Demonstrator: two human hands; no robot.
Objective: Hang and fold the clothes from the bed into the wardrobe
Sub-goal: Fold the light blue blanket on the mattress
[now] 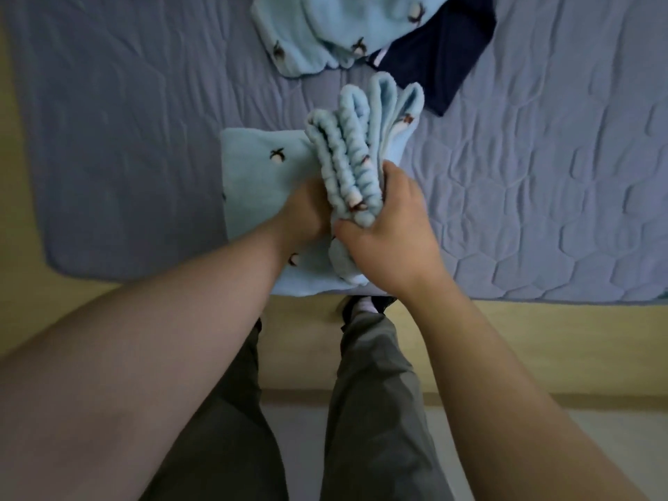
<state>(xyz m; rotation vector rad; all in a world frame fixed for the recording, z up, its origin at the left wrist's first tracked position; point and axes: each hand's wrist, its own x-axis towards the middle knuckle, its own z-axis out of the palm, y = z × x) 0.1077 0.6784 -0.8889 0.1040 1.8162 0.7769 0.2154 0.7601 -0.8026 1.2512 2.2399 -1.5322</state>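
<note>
Item 1. Person's legs in grey-green trousers point(365, 392), standing close against the edge of the bed point(542, 175).

Item 2. Right hand point(388, 240). Wrapped round the near end of the bundle, thumb across its front and fingers point(395, 184) curled behind; a firm hold.

Item 3. Left hand point(302, 213). Pressed to the bundle's left side. Its fingers are hidden by the cloth, so how far they close cannot be told.

Item 4. Fleece garment point(347, 164), pale blue with small dark motifs. Its ribbed, gathered band is bunched upright between the two hands, looped folds fanning away from the person. The rest lies flat on the bed beneath and to the left, near the bed's edge.

Handling note (judgement): the folding looks about half done. Thick fleece springs open, so the layers should be kept pinched while the bundle is laid onto the flat part. The edges then want squaring and the band smoothing before anything is lifted.

Item 5. Second fleece piece point(318, 30), same pattern, farther up the bed, unfolded.

Item 6. Navy garment point(442, 56), just beside item 5, partly under it. Both await handling.

Wardrobe: out of view.
</note>
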